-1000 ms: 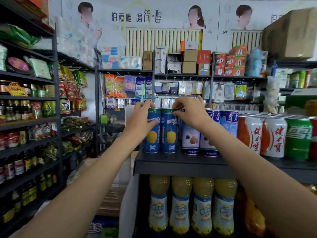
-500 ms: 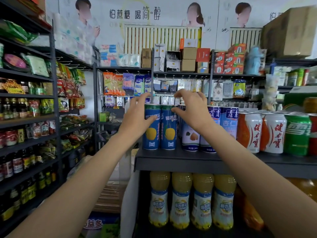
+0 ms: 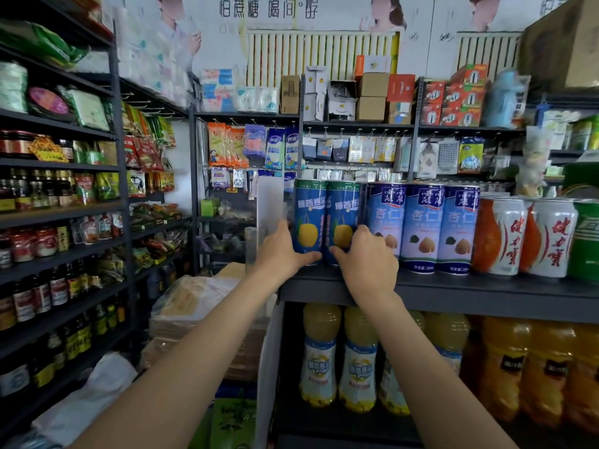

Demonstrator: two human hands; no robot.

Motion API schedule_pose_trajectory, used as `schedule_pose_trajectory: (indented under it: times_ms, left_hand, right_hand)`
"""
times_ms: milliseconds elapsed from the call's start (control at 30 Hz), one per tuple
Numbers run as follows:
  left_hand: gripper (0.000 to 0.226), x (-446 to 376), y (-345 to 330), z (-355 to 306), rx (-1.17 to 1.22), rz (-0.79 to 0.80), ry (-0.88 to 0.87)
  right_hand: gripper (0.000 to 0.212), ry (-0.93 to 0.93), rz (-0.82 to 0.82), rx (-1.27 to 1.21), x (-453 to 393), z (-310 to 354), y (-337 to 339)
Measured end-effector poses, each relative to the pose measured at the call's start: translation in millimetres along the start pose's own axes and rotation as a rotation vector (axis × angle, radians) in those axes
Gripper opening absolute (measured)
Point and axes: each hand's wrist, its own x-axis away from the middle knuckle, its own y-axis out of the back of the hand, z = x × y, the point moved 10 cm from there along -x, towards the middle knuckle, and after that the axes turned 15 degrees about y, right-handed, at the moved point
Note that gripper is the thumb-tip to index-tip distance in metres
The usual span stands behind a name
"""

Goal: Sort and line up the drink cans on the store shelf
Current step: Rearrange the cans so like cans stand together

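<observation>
- Head view: left hand (image 3: 281,254) and right hand (image 3: 366,264) are each gripping a blue can (image 3: 309,218) low down, on a shelf (image 3: 486,288).
- Cans are probably rigid, smooth (likely full, heavy); gripping the base seems steadiest.

Green can (image 3: 586,241) cut by right edge; hands hide blue cans' (image 3: 309,218) bases; far labels blurred.

2 cans (image 3: 325,222) on shelf (image 3: 453,288), left of 3 almond cans (image 3: 421,228)

A small grocery shop; metal shelves (image 3: 453,288) stocked with drink cans (image 3: 421,228), bottles (image 3: 58,290), hanging snack packets (image 3: 217,147).
</observation>
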Motion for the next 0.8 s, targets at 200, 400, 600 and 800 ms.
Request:
schedule_pose_trajectory:
  times_ms: [200, 400, 600, 800]
  left_hand:
    - [0.073, -3.5, 3.7, 5.7, -0.004, -0.014, 0.006]
    - [0.073, -1.1, 5.8, 6.1, 0.022, -0.071, 0.008]
    - [0.074, -3.8, 3.0, 8.2, 0.026, -0.066, 0.006]
    - [0.079, -3.0, 2.7, 8.2, 0.034, -0.037, -0.003]
  right_hand:
    - [0.037, -0.005, -0.019, -0.002, -0.4, 0.0, 1.9]
    - [0.037, -0.019, -0.021, -0.029, -0.9, 0.9, 1.7]
    - [0.037, -0.058, -0.019, -0.065, 0.4, -4.3, -2.1]
    - [0.038, -0.053, -0.015, -0.056, 0.2, -4.3, -3.5]
